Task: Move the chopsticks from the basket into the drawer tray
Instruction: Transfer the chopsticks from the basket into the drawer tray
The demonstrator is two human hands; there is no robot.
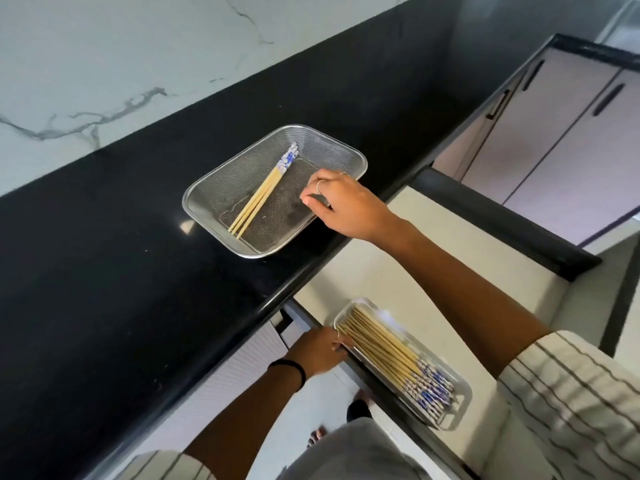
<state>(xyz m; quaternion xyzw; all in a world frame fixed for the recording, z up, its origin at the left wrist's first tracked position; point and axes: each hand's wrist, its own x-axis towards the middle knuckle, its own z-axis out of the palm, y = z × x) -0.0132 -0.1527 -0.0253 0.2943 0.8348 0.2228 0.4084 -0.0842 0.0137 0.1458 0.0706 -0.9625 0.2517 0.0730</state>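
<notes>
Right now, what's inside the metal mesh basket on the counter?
A few bamboo chopsticks with blue-and-white ends lie in the rectangular metal mesh basket. The right hand covers its near right corner, so that part is hidden.

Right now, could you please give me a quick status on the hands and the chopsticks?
Right hand over basket, holding nothing. Left hand on the drawer tray end. Few chopsticks left in basket. Nothing in the way.

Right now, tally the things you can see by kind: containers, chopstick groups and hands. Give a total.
Containers: 2, the mesh basket on the counter and the clear tray in the drawer.
Chopstick groups: 2, a few chopsticks in the basket and a big bundle in the tray.
Hands: 2, left hand and right hand.
Total: 6
</notes>
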